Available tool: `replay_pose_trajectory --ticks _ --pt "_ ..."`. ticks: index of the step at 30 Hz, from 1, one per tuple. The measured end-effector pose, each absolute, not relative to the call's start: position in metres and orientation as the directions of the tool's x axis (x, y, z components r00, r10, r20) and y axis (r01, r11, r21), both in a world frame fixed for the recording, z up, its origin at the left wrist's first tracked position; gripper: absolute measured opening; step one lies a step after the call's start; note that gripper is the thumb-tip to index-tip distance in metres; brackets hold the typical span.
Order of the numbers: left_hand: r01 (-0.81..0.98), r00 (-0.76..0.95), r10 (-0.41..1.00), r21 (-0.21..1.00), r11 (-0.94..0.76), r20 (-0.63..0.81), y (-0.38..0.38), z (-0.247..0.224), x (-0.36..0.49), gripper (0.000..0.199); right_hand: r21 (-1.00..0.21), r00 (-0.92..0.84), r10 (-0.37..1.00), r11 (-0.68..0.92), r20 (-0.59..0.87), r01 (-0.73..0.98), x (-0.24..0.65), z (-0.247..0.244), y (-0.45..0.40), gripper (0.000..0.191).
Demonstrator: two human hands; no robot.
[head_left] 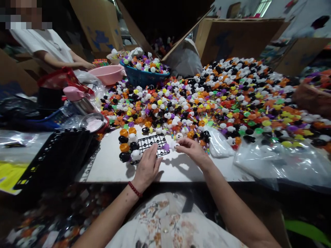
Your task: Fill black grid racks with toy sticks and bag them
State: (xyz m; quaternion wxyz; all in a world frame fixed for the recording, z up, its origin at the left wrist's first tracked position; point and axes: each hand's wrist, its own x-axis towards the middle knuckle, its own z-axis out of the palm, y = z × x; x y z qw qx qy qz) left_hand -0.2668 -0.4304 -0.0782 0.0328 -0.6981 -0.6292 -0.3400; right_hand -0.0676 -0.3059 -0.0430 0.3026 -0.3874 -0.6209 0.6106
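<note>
A black plastic grid rack (152, 140) lies on the white tabletop. Along its left side stand two rows of small round toy heads in orange (124, 147), black (124, 157) and white (136, 155). My left hand (147, 163) rests on the rack's near edge, fingers stretched out and lying flat, with a red bead bracelet at the wrist. At the rack's right edge, my right hand (192, 151) pinches a small white toy head (176, 146) with a face on it. A purple toy head (166, 147) sits next to it at the rack's right end.
A large heap of mixed toy heads (232, 89) covers the table's far side. Behind it are a blue basket (144, 78) and a pink basin (107, 75). Black grid racks (57, 155) are stacked left; plastic bags (281, 162) lie right. Another person (51, 44) works at far left.
</note>
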Motion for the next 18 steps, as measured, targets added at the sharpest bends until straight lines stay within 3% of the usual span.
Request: replay_pose_trajectory --ticks 5,10,13,18 --pt "0.744 -0.118 0.955 0.661 -0.098 0.274 -0.431 -0.074 -0.258 0.028 -0.997 -0.554 0.829 -0.043 -0.072 0.064 -0.073 -0.040 -0.314 0.035" --pt "0.331 -0.388 0.921 0.928 0.169 -0.030 -0.443 -0.079 -0.245 0.029 -0.989 -0.437 0.887 -0.136 -0.150 0.062 -0.099 -0.054 -0.336 0.054" --pt "0.238 -0.463 0.884 0.953 0.187 -0.058 -0.447 -0.080 -0.238 0.021 -0.968 -0.504 0.829 -0.174 -0.243 0.181 -0.117 -0.068 -0.355 0.051" --pt "0.449 -0.372 0.928 0.876 0.175 0.006 -0.464 -0.082 -0.241 0.013 -0.989 -0.609 0.783 -0.049 -0.127 0.142 -0.135 -0.086 -0.364 0.030"
